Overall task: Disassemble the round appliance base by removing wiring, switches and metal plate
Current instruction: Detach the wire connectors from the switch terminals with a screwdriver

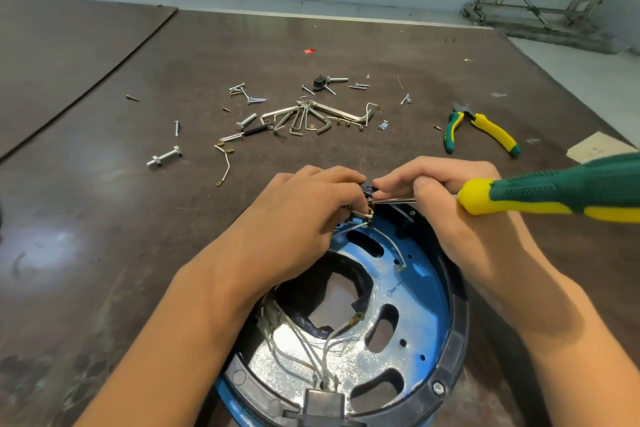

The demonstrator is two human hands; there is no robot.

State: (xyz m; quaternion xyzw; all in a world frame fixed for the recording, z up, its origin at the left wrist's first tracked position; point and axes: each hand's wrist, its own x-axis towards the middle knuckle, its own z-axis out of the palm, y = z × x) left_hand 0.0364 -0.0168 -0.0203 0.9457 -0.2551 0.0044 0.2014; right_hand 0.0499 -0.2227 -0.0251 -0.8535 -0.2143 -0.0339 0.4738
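The round appliance base point(446, 308), blue inside with a black rim, lies open side up at the near edge of the table. White wires point(311, 347) run across its shiny metal plate point(270, 364) to a block at the near rim. My left hand point(304, 215) pinches a small black switch point(369, 191) with wire terminals at the base's far rim. My right hand point(446, 191) grips a green and yellow screwdriver point(540, 196), its shaft pointing left at the switch; the fingertips also touch the switch.
Loose screws, bolts and a bunch of hex keys point(308, 116) are scattered across the middle of the dark table. Green and yellow pliers point(481, 130) lie at the right. A cut wire point(225, 163) and a large bolt point(164, 157) lie left of my hands.
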